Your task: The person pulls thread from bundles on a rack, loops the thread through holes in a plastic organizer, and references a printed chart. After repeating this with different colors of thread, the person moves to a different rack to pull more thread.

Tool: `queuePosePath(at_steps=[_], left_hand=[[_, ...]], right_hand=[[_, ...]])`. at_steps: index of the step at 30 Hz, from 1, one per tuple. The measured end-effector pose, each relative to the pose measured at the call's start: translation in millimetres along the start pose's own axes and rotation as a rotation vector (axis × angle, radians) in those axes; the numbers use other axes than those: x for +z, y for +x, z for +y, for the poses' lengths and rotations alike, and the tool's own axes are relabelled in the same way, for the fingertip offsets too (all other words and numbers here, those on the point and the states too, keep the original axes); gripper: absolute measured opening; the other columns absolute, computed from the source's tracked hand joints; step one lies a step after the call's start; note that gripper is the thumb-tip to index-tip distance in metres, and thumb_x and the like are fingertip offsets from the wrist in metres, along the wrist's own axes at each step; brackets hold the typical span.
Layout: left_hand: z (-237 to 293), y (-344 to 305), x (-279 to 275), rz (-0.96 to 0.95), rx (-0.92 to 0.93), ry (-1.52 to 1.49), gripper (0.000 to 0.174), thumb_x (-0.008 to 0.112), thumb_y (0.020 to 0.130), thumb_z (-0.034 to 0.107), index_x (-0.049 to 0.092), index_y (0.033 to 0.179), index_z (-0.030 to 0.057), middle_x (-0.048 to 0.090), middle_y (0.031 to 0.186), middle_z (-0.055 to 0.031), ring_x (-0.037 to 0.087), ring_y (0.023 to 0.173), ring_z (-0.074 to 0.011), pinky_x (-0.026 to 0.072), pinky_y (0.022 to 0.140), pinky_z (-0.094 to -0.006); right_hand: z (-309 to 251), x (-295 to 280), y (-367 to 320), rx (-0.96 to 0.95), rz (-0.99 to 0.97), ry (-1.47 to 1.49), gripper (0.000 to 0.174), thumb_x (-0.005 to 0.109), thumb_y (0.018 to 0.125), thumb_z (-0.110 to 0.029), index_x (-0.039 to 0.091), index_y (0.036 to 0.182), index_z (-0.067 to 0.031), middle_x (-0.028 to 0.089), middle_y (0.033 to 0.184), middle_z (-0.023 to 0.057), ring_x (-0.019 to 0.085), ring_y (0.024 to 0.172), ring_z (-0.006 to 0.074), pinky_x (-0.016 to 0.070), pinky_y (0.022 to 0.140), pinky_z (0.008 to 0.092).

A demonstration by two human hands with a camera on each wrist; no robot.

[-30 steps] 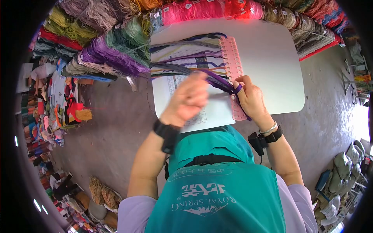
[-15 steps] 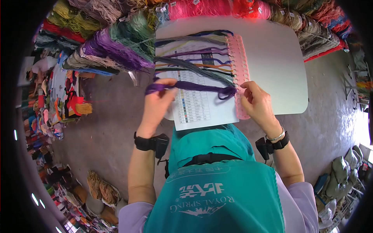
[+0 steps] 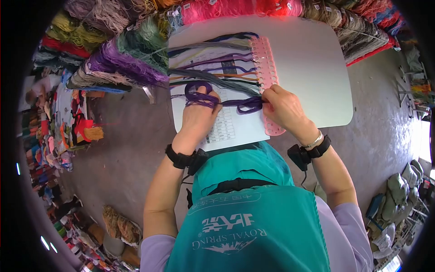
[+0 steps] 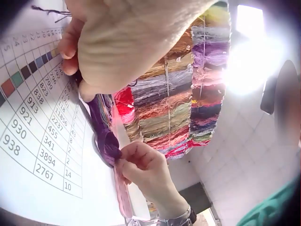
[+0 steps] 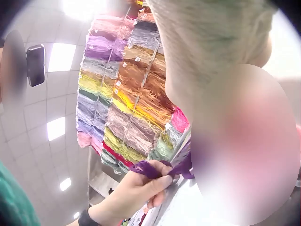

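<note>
A hank of dark purple embroidery thread [image 3: 250,106] runs leftward from a pink perforated strip [image 3: 268,72]. My left hand [image 3: 197,119] holds its far part, with loops draped over the fingers and thumb. At the strip's left edge, my right hand [image 3: 286,108] pinches the purple thread between thumb and fingers. A small purple loop hangs just left of those fingertips; the left wrist view shows the pinch [image 4: 110,148] closely. Other thread bundles [image 3: 217,78], grey, orange and dark blue, are fastened along the strip above. Beneath lies a printed number chart [image 3: 226,129].
The white board [image 3: 312,81] carries the strip and chart over the person's lap. Hanks of coloured thread [image 3: 240,11] hang beyond its far edge, with purple hanks [image 3: 120,63] at left. Piled coloured goods [image 3: 86,127] stand farther left.
My left hand drew the purple thread out leftward, then came back right, and loops now lie over its fingers. My right hand stays by the strip, now pinching the thread there.
</note>
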State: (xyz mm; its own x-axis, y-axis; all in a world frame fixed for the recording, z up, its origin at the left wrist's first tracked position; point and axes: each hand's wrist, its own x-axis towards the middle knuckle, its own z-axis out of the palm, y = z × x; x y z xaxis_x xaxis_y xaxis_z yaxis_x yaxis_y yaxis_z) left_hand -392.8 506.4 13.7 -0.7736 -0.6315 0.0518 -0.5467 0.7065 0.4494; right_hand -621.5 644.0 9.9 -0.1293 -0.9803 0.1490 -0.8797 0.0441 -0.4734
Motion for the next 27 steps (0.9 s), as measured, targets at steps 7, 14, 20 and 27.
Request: queuePosePath(at_steps=[7, 14, 20, 27], left_hand=[[17.9, -4.6, -11.2, -0.058, -0.107, -0.242, 0.016, 0.065, 0.090, 0.020, 0.059, 0.098, 0.0068, 0.066, 0.085, -0.0158, 0.064, 0.079, -0.0388, 0.0501, 0.069, -0.0456], [20.2, 2.0, 4.9, -0.226, -0.130, -0.022, 0.018, 0.065, 0.091, 0.023, 0.063, 0.096, 0.0059, 0.066, 0.087, -0.0194, 0.064, 0.081, -0.0399, 0.0506, 0.069, -0.0451], [-13.2, -9.8, -33.3, -0.006, -0.010, -0.151, 0.018, 0.064, 0.089, 0.016, 0.062, 0.097, 0.0001, 0.064, 0.076, -0.0188, 0.063, 0.069, -0.0357, 0.0472, 0.062, -0.0425], [-56.4, -13.4, -127.9, -0.088, -0.288, -0.259, 0.022, 0.069, 0.089, 0.018, 0.061, 0.088, -0.0024, 0.053, 0.064, -0.0107, 0.044, 0.061, -0.0128, 0.0405, 0.059, -0.0314]], right_hand=[[12.9, -5.0, -7.3, 0.229, -0.010, 0.663, 0.015, 0.063, 0.078, 0.000, 0.060, 0.092, -0.0033, 0.059, 0.079, 0.0086, 0.057, 0.063, 0.0178, 0.0496, 0.061, 0.0296], [18.4, -2.2, -11.0, 0.294, 0.049, 0.726, 0.013, 0.060, 0.078, -0.003, 0.058, 0.091, -0.0041, 0.058, 0.077, 0.0086, 0.055, 0.059, 0.0174, 0.0477, 0.058, 0.0297], [1.8, 0.4, -6.4, 0.060, 0.085, 0.159, 0.022, 0.066, 0.075, -0.016, 0.059, 0.094, -0.0070, 0.062, 0.087, 0.0100, 0.063, 0.068, 0.0298, 0.0510, 0.058, 0.0391], [-3.8, 3.3, -2.4, 0.080, 0.081, 0.087, 0.034, 0.070, 0.075, -0.022, 0.058, 0.104, -0.0082, 0.062, 0.098, 0.0093, 0.066, 0.074, 0.0295, 0.0535, 0.061, 0.0401]])
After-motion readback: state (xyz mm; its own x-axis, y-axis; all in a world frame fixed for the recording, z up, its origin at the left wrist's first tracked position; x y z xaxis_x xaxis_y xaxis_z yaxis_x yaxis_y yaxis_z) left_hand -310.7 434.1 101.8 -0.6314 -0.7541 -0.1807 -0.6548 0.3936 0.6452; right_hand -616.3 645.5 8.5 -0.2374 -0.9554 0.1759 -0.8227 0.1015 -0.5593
